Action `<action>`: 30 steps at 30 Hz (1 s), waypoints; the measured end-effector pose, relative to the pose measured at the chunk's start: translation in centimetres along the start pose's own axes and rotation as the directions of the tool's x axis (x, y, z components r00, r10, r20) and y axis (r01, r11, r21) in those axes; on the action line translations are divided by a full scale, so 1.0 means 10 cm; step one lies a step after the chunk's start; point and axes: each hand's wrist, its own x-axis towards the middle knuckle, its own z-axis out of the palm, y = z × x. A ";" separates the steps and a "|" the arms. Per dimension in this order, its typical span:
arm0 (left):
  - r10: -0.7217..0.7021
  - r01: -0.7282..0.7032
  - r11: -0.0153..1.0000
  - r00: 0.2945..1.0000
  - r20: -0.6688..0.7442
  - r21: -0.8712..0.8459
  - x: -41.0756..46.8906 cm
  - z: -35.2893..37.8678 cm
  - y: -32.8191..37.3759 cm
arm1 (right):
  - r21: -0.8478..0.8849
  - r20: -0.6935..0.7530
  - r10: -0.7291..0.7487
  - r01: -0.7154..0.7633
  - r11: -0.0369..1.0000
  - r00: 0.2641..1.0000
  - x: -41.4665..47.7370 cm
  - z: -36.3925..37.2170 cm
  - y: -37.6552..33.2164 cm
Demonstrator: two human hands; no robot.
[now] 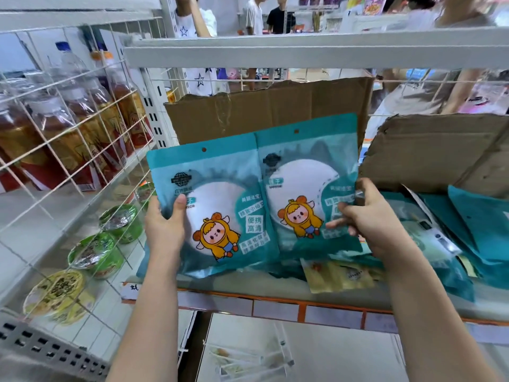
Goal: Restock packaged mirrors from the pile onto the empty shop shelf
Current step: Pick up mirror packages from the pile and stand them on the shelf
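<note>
A tally, kind by kind

Two mirror packets are held up: the left packet [220,210] gripped by the left hand [165,224], the right packet [305,188] pinched by the right hand [377,224]. There are two cardboard sheets, at 12 o'clock [270,111] and 2 o'clock [429,153]. The pile [468,230] at 3 o'clock overlaps too much to count.

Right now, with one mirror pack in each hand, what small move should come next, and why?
Probably lower both onto the shelf, standing against the cardboard behind. The left hand grips the left pack, the right hand pinches the right pack; both are upright.
</note>
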 end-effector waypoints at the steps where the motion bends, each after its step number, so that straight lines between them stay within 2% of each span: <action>1: -0.020 0.020 0.999 1.000 0.006 -0.042 -0.02 0.01 0.02 | 0.016 -0.039 -0.012 0.012 1.000 0.999 -0.01 -0.02 0.02; 6: -0.019 0.029 0.979 0.999 0.051 -0.200 -0.11 0.06 0.04 | 0.041 -0.204 -0.029 0.038 0.998 0.979 -0.09 -0.10 0.22; 10: 0.000 0.018 0.964 0.998 0.069 -0.264 -0.20 0.05 0.07 | 0.178 -0.359 0.001 0.067 0.982 0.933 -0.24 -0.18 0.34; 14: 0.042 0.014 0.945 0.986 0.163 -0.327 -0.25 0.00 0.08 | 0.079 -0.458 -0.028 0.072 0.994 0.889 -0.41 -0.29 0.43; 18: 0.123 -0.027 0.920 0.967 0.223 -0.391 -0.35 -0.04 0.13 | -0.046 -0.561 -0.002 -0.029 0.999 0.828 -0.66 -0.31 0.48; 25: 0.128 0.063 0.900 0.907 0.401 -0.432 -0.59 -0.06 0.12 | 0.064 -0.696 0.116 -0.100 0.993 0.709 -1.31 -0.34 0.70; 30: 0.132 0.140 0.876 0.850 0.510 -0.460 -0.88 0.11 0.11 | 0.149 -0.764 0.170 -0.086 0.985 0.622 -1.80 -0.51 0.84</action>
